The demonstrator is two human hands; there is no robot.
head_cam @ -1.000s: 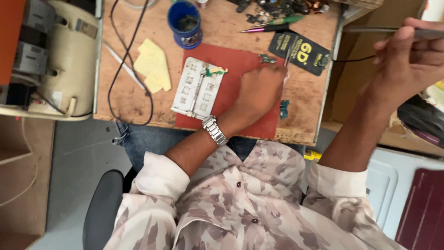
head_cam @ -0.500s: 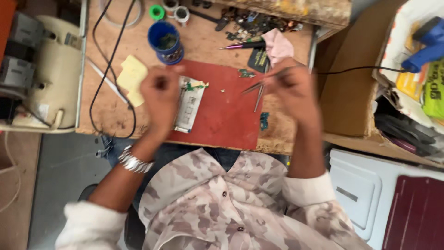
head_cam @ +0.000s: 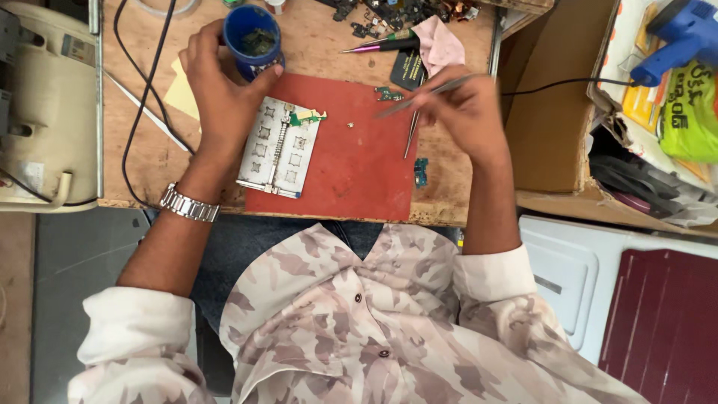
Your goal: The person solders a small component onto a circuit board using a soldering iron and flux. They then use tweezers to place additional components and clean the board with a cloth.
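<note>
cluttered wooden bench [head_cam: 329,45], red mat [head_cam: 351,172]: your left hand [head_cam: 221,93] wraps the blue cup [head_cam: 253,41]; your right hand [head_cam: 460,108] pinches tweezers [head_cam: 419,101], a tiny loose part [head_cam: 349,125] just beyond their tips. a nudge could tip the cup or flick that part away.

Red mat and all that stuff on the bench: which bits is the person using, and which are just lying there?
In use: blue cup in left hand; tweezers in right hand; metal holder on red mat.

Lying about: purple-tipped tool, pink cloth, black cable, blue glue gun.
</note>
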